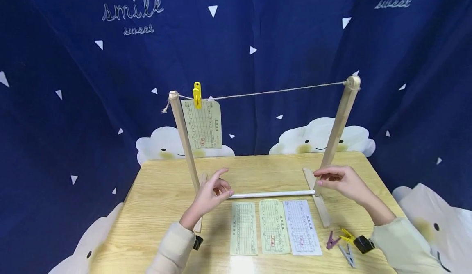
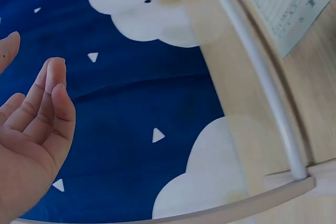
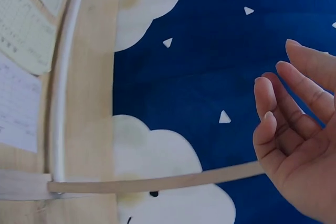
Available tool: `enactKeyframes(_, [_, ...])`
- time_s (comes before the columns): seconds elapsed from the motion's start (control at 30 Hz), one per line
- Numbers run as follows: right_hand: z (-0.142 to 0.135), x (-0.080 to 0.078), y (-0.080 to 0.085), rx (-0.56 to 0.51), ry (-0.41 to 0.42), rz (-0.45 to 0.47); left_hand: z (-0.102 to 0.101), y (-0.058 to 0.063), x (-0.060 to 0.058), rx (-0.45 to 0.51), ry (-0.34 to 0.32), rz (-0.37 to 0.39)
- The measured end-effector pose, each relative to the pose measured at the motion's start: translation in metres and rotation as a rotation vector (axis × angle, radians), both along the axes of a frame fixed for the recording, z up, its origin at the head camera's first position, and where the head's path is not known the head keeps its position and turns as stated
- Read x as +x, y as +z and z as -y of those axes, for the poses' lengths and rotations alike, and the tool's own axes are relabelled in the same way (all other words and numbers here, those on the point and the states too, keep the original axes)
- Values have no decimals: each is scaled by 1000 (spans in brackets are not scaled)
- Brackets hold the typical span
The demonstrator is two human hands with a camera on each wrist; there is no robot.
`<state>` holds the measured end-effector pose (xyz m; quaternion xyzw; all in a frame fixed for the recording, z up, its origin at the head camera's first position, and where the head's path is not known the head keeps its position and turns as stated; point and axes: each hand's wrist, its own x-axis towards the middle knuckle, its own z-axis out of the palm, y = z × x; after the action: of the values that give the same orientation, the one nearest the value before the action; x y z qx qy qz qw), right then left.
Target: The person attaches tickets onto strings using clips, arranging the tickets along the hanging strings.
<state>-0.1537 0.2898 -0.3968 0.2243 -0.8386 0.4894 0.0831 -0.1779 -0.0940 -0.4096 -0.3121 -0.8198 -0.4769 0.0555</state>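
Note:
My left hand (image 1: 212,192) hovers near the left post, fingers loosely bent and holding nothing. Beside the right post, my right hand (image 1: 343,180) is likewise without anything in its relaxed fingers; the right wrist view shows a gap between thumb and fingertips. A string (image 1: 280,91) runs between two wooden posts. From its left end hangs a pale printed slip (image 1: 204,126), held by a yellow clothespin (image 1: 197,96). Three more slips lie side by side on the table: a greenish one (image 1: 243,229), a yellowish one (image 1: 273,227) and a bluish-white one (image 1: 302,227).
A white rod (image 1: 273,194) joins the left post (image 1: 185,143) and the right post (image 1: 337,130) low down. Purple (image 1: 332,240), yellow (image 1: 347,236) and grey (image 1: 347,255) clothespins lie on the table at front right. Behind hangs a dark blue curtain (image 1: 236,53).

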Motion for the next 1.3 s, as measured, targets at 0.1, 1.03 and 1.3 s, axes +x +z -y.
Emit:
enactKeyframes(0.1, [-4,3,-8,1,-17,23,0,-18,-6,-5,11,-2])
enactKeyframes(1.03, [-41,24,-96,52,-115,176,-2,-92,-22,-58,-24,88])
enactKeyframes(1.3, [-52,26,-119,102,-95,232,1,-98,-22,-142,5,110])
